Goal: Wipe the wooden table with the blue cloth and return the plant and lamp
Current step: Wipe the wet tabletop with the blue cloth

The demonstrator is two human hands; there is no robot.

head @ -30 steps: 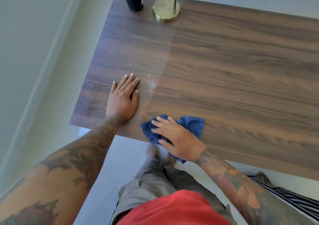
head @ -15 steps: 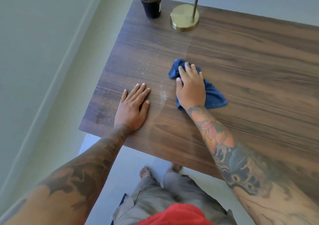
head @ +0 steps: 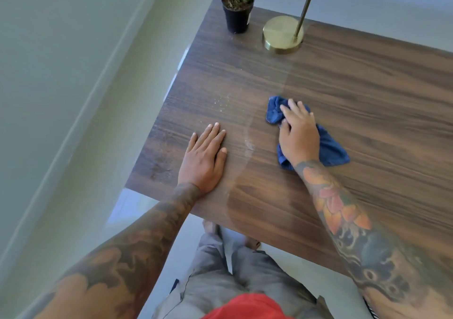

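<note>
On the wooden table (head: 367, 98), listed left to right:

Left hand (head: 204, 158): flat on the wood near the front left corner, fingers straight and together, holding nothing; same spot on the table as half a second ago.

Dust specks (head: 223, 102): scattered just beyond the left fingertips, with a pale wiped-edge arc running between the two hands.

Plant (head: 237, 5): black pot, upright, at the far left corner.

Lamp (head: 282, 34): round brass base beside the pot, stem rising out of view.

Blue cloth (head: 328, 148): bunched on the table's middle, pinned beneath the palm.

Right hand (head: 299, 135): pressing on the cloth, fingers spread over it, thumb tucked at its left edge. A second ago hand and cloth were at the near edge; since the half-second mark both sit about the same.
</note>
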